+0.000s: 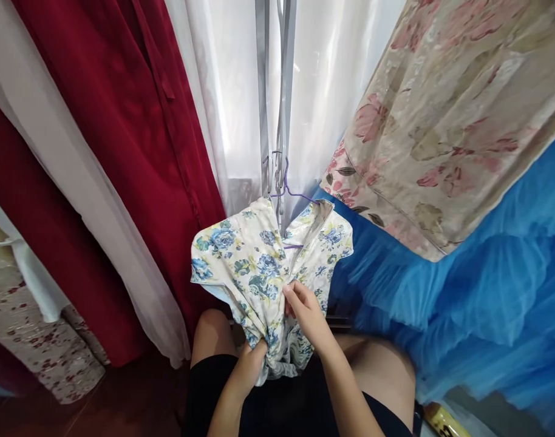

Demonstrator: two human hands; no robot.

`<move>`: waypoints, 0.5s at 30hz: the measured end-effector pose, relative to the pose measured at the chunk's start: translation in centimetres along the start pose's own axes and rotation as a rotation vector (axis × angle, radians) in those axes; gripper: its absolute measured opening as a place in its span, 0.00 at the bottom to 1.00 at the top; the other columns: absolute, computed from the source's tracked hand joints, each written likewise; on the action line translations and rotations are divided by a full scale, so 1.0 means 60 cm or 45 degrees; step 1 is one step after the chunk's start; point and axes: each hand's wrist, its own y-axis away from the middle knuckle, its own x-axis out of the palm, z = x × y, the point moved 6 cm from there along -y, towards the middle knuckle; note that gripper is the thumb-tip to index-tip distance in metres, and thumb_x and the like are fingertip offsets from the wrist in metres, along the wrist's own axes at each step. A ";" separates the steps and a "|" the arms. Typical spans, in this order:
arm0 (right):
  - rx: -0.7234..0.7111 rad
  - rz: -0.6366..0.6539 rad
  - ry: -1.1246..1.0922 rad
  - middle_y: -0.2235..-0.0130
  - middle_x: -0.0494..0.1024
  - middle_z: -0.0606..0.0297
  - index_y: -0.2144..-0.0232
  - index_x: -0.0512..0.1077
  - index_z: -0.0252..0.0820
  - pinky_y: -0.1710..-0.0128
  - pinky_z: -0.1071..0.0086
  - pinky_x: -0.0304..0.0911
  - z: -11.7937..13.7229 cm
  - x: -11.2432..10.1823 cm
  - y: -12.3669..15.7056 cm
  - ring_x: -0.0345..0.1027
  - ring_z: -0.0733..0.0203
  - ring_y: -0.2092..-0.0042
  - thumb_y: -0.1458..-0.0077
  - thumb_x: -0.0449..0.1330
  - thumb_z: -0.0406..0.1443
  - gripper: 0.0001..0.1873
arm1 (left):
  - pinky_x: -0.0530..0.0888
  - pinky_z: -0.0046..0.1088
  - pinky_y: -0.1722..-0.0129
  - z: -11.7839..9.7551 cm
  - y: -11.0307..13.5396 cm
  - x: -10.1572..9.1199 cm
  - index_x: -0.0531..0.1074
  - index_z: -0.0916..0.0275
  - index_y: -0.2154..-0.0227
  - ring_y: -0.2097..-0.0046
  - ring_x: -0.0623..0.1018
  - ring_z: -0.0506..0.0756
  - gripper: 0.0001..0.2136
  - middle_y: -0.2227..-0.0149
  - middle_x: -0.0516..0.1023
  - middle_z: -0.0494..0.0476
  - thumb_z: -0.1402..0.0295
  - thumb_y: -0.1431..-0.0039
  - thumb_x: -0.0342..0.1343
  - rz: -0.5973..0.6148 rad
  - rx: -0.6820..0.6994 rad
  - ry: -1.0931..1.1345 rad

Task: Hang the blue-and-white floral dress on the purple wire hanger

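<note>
A small white garment with blue flowers hangs on a purple wire hanger hooked to a grey metal rack post. My left hand is closed around the bunched lower part of the garment, low over my lap. My right hand pinches the fabric at the garment's front opening, fingers curled on the cloth. Both hands touch the same garment, left below and right a little higher.
A dark red dress and white sheer fabric hang at the left. A beige floral cloth and blue tulle fill the right. My knees and black shorts are below, over a dark wooden floor.
</note>
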 end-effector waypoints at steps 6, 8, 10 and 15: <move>0.000 -0.261 -0.145 0.82 0.59 0.74 0.80 0.61 0.44 0.76 0.70 0.44 -0.013 -0.019 0.025 0.49 0.67 0.78 0.40 0.59 0.44 0.20 | 0.72 0.44 0.44 0.001 -0.008 -0.054 0.77 0.60 0.57 0.46 0.78 0.67 0.17 0.59 0.81 0.60 0.63 0.51 0.66 -0.446 0.129 0.049; 0.002 -0.279 -0.094 0.81 0.60 0.72 0.81 0.62 0.43 0.76 0.69 0.45 -0.013 -0.022 0.039 0.50 0.67 0.77 0.41 0.60 0.42 0.20 | 0.73 0.41 0.46 -0.032 0.004 -0.082 0.72 0.58 0.55 0.49 0.77 0.63 0.17 0.57 0.77 0.58 0.65 0.48 0.65 -0.737 0.522 -0.093; -0.010 -0.258 -0.060 0.81 0.60 0.72 0.81 0.64 0.43 0.75 0.69 0.47 -0.008 -0.020 0.046 0.51 0.66 0.77 0.41 0.60 0.41 0.19 | 0.72 0.39 0.46 -0.069 0.024 -0.077 0.69 0.58 0.55 0.51 0.75 0.59 0.15 0.55 0.73 0.58 0.67 0.45 0.64 -0.871 0.942 -0.300; -0.058 -0.153 -0.097 0.80 0.62 0.71 0.80 0.65 0.42 0.73 0.69 0.50 0.012 -0.004 0.051 0.54 0.65 0.75 0.40 0.59 0.39 0.18 | 0.73 0.39 0.48 -0.111 0.002 0.051 0.68 0.59 0.50 0.50 0.76 0.60 0.14 0.54 0.73 0.62 0.69 0.37 0.59 -0.181 1.079 -0.736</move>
